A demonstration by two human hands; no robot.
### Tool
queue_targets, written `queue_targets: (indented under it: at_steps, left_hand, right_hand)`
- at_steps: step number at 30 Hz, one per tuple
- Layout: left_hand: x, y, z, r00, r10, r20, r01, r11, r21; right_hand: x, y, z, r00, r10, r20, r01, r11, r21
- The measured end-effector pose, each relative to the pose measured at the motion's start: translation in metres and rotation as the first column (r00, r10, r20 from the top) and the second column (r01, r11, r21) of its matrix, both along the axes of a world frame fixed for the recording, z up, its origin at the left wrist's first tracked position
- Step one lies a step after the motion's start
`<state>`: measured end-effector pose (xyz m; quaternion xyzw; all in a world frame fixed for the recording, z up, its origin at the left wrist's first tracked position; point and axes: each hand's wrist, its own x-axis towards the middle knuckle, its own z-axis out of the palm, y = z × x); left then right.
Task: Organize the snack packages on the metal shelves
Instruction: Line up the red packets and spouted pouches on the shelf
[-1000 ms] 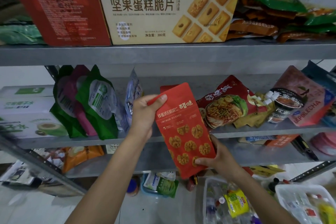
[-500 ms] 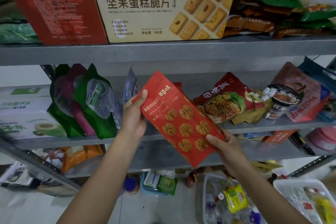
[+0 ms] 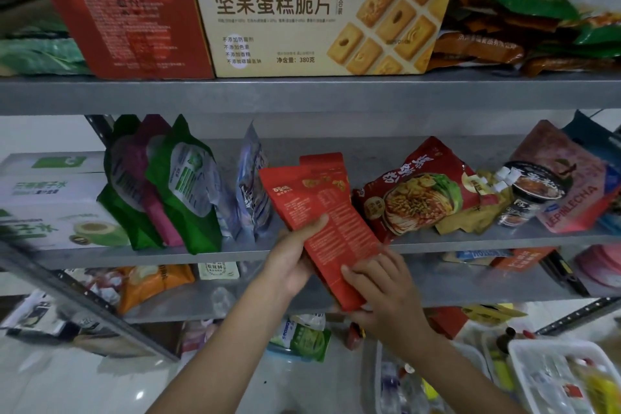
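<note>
Red flat plastic snack pouch [image 3: 322, 208], likely light, limp and slick, pinched mid-edge in left grip [image 3: 290, 262], lower end clasped in right grip [image 3: 386, 289]; sealed edges probably safest.

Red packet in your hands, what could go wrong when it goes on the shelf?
The gap ahead of the red packet looks tight, so it might knock over the thin silver bag standing beside it. It might also shove the noodle bag, which lies close to the shelf edge.
</note>
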<state>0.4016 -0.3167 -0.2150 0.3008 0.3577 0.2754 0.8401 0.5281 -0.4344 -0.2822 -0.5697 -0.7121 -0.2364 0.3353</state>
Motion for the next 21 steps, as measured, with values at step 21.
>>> queue_targets:
  at_steps: [21]
  left_hand:
    - [0.007,0.014,-0.009,0.990,0.019,-0.142,0.020,0.964,0.265]
  right_hand:
    - [-0.012,0.027,-0.001,0.913,-0.404,-0.050,0.392,0.906,-0.160]
